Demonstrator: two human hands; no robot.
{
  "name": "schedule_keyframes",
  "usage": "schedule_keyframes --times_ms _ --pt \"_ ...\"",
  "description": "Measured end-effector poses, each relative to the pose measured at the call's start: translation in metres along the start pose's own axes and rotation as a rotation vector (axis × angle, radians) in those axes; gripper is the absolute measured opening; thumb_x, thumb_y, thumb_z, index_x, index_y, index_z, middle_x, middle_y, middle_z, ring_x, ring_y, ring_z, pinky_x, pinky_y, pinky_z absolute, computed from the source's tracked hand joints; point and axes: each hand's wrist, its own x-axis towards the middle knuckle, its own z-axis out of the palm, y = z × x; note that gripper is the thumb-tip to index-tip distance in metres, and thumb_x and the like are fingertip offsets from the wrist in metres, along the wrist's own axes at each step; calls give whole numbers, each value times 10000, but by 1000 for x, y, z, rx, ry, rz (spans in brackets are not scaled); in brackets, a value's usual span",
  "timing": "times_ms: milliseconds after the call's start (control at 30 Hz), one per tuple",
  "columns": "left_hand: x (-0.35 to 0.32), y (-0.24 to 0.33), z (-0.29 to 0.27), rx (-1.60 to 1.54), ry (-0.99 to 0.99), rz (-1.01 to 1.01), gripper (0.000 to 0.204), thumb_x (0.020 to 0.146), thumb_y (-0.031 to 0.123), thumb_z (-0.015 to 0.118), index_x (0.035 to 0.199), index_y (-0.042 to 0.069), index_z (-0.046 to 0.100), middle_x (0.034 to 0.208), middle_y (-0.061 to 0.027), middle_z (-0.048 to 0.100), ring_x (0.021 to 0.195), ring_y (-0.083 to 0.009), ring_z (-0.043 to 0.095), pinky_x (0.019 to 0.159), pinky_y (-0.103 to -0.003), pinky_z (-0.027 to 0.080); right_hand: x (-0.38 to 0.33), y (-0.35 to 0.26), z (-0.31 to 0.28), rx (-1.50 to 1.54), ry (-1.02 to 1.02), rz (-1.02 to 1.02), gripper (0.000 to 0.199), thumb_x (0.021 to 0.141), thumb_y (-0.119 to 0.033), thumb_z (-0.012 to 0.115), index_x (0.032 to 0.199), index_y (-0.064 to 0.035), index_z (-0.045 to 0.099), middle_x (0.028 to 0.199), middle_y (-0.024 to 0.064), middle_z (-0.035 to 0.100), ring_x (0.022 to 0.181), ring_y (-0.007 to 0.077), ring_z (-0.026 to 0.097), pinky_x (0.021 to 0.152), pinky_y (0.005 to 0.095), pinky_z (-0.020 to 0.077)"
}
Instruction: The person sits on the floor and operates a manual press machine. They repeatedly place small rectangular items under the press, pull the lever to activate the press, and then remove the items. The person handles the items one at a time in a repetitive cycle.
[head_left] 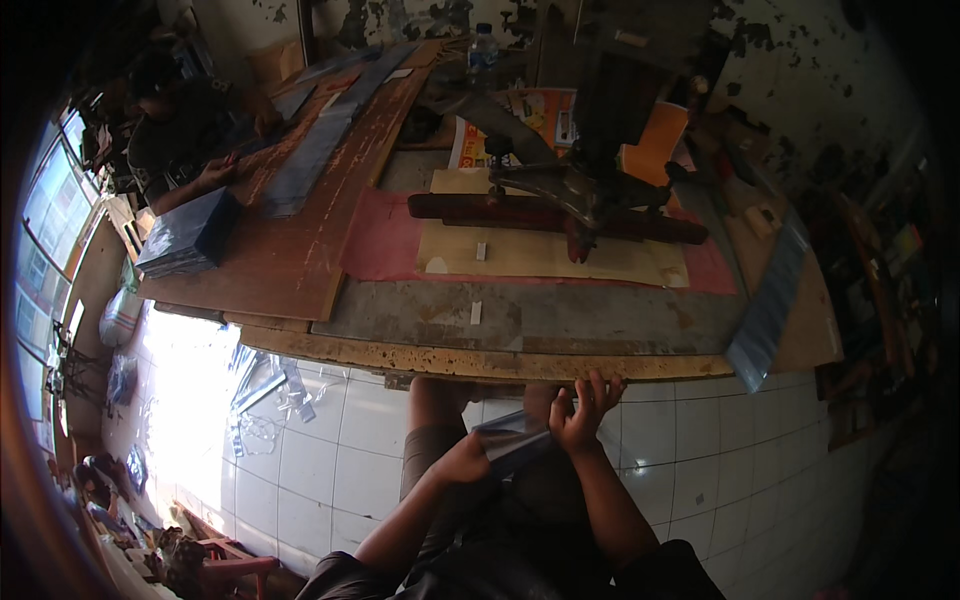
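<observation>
Plastic sleeve between left hand, right hand

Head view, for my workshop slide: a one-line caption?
Both hands hold a clear plastic sleeve below a worn workbench bearing a lever press.

Grey shiny plastic sheet, white tiled floor, reddish-brown wooden board, pink mat.

- Both forearms enter from the near edge, bent at the elbows, converging toward centre.
- Left hand: low, near the lap, fingers curled closed, knuckles facing up.
- Right hand: slightly farther and higher, fingers spread, pointing away, thumb turned inward.
</observation>
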Motion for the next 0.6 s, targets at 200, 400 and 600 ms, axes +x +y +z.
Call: schedule_keyframes --times_ms 200,400,600 --pt "-3 -3 2 -83 21 -94 449 885 -78 545 1329 -29 595 1308 -124 652 1243 -198 579 1088 -331 421 8 -5 -11 -4 -41 28 472 903 -157 634 1344 -77 485 1452 176 436 1460 455 246 1196 634 100" --pt "-2 3 9 -18 8 -13 406 916 5 569 1319 -21 609 1269 -145 678 1189 -200 610 1034 -339 462 43 -32 -62 116 -203 130 424 957 -166 560 1359 -55 482 1424 167 465 1391 439 357 1179 595 208" --pt "-4 7 12 -91 47 -9 396 912 6 563 1303 -25 620 1268 -159 678 1210 -209 602 1047 -335 450 49 -53 -98 352 -136 319 285 983 -145 499 1231 -30 580 1310 160 560 1289 375 485 1105 501 330"
